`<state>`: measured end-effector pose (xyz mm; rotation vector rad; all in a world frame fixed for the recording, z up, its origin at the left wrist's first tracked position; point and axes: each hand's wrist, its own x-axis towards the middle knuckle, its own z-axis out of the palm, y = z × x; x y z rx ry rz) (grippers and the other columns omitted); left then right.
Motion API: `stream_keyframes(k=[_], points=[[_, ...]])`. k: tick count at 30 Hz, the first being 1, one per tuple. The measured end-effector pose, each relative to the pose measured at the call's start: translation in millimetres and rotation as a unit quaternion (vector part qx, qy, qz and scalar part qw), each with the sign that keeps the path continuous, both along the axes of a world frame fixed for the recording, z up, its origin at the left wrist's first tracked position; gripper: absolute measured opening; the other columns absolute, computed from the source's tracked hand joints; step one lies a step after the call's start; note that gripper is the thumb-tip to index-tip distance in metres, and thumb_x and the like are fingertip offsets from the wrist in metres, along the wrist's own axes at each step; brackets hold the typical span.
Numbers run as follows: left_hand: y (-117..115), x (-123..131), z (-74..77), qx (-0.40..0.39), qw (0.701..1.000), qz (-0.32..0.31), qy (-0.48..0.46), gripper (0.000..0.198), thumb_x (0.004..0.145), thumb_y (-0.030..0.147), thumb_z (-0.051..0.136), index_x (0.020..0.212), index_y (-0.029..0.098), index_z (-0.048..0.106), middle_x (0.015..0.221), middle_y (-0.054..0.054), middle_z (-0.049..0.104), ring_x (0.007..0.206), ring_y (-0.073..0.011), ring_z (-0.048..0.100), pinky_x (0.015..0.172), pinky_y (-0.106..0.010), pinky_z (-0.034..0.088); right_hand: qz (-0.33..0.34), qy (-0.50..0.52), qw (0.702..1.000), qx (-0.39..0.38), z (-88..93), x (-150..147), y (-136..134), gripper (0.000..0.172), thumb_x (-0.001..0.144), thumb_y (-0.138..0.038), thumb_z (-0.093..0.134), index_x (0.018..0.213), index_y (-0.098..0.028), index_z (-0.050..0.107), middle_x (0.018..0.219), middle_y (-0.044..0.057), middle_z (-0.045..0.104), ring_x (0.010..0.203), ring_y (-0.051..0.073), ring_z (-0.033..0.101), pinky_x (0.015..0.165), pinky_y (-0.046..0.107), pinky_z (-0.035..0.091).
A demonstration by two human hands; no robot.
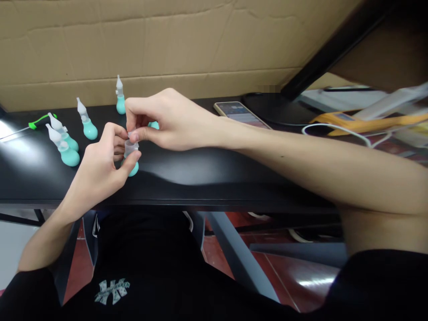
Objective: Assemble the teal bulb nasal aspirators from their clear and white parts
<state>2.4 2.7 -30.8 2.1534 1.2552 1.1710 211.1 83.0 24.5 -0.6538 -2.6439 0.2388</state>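
My left hand (100, 167) is closed around a teal bulb aspirator (132, 157), with its clear collar showing between thumb and fingers. My right hand (163, 120) pinches the clear top piece of that same aspirator from above. Both hands meet over the front left part of the black desk (207, 174). Another teal bulb (154, 125) peeks out behind my right fingers.
Several finished teal aspirators with clear tips stand at the left: (120, 96), (87, 121), (65, 147). A green-handled tool (36, 123) lies far left. A phone (241, 114) lies at the back, cables and orange items (361, 122) to the right. Cardboard (167, 40) walls the back.
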Motion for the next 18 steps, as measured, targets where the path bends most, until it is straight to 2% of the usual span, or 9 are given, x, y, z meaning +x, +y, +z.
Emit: stream_keyframes(k=[5, 12, 18], points=[[-1, 1, 0.6, -0.008, 1.000, 0.000, -0.007, 0.027, 0.099, 0.033, 0.073, 0.115, 0.027, 0.053, 0.111, -0.003, 0.082, 0.098, -0.0206, 0.084, 0.090, -0.034, 0.073, -0.019, -0.002, 1.000, 0.005, -0.1, -1, -3, 0.007, 0.106, -0.029, 0.064, 0.103, -0.023, 0.061, 0.097, 0.003, 0.077, 0.089, 0.020, 0.067, 0.084, 0.034, 0.048], [1, 0, -1.5, 0.022, 1.000, -0.008, -0.004, 0.033, 0.101, 0.027, 0.070, 0.130, 0.024, 0.056, 0.126, -0.006, 0.078, 0.105, -0.0210, 0.084, 0.094, -0.034, 0.073, -0.020, 0.025, 0.999, 0.035, -8.6, 0, 3, 0.014, 0.108, -0.031, 0.065, 0.100, -0.020, 0.062, 0.087, -0.002, 0.073, 0.078, 0.014, 0.063, 0.076, 0.030, 0.047], [0, 0, -0.7, 0.038, 0.999, -0.009, 0.010, 0.029, 0.103, 0.024, 0.065, 0.131, 0.022, 0.056, 0.127, -0.006, 0.076, 0.105, -0.0191, 0.083, 0.094, -0.032, 0.073, -0.048, 0.040, 0.997, 0.037, -13.8, -3, 0, 0.018, 0.106, -0.028, 0.067, 0.092, -0.022, 0.058, 0.082, -0.002, 0.070, 0.074, 0.015, 0.060, 0.071, 0.030, 0.045]])
